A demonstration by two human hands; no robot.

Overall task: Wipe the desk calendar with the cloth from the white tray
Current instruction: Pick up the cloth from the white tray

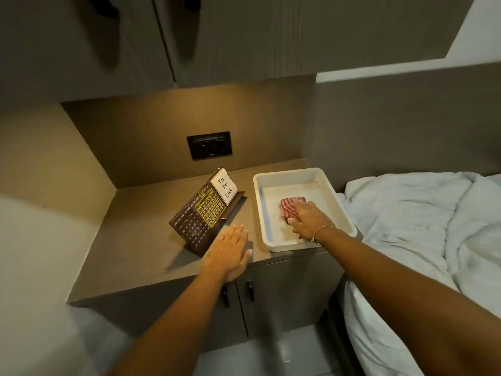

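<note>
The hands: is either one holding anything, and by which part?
The right hand lies on the near end of the striped cloth in the white tray; whether it grips cannot be told. The left hand holds nothing.

We see matt wood-grain tabletop (141, 240); at 3 o'clock, smooth white plastic tray (287, 173) with striped woven cloth (291, 208); calendar (202, 215) dark matt, paper note (224, 185).

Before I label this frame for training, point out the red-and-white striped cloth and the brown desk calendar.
red-and-white striped cloth (291, 208): head view, its exposed striped top.
brown desk calendar (202, 216): head view, its date grid.
</note>
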